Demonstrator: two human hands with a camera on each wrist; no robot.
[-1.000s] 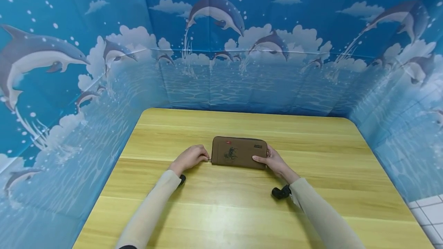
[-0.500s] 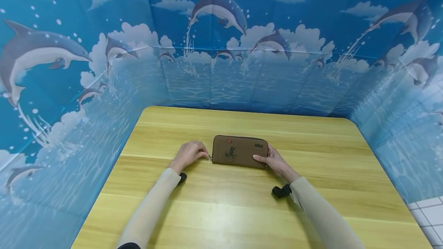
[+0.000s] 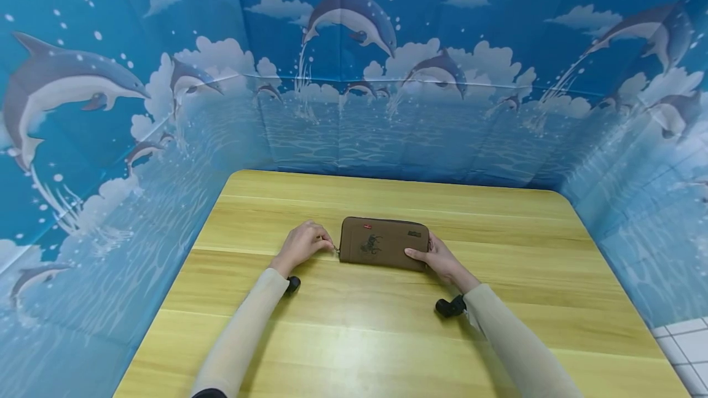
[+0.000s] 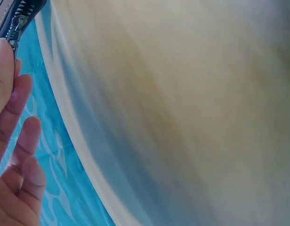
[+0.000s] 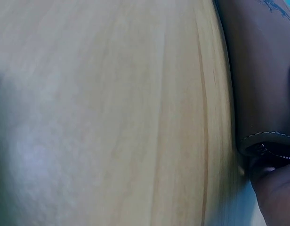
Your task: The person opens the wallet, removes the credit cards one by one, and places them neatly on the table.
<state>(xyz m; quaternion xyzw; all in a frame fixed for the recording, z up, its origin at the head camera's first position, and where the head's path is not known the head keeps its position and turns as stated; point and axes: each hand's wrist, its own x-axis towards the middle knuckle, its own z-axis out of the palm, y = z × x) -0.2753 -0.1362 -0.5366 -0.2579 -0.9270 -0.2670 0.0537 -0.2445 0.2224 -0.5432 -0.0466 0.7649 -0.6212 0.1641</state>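
A brown zip-around wallet (image 3: 383, 243) lies flat on the wooden table (image 3: 387, 343), near its middle. My left hand (image 3: 301, 244) sits at the wallet's left end and its fingertips pinch the metal zipper pull (image 3: 335, 250). The left wrist view shows that pull (image 4: 15, 26) against a fingertip of the left hand (image 4: 11, 141), the other fingers loosely curled. My right hand (image 3: 437, 258) grips the wallet's right end, thumb on top. The right wrist view shows the wallet's corner (image 5: 260, 70) and a finger (image 5: 277, 197) at its zip edge.
A blue dolphin-print backdrop (image 3: 354, 78) walls the table on the left, back and right. A black wrist camera sits at each wrist (image 3: 449, 307) (image 3: 292, 285). White floor tiles (image 3: 683, 349) show at the lower right.
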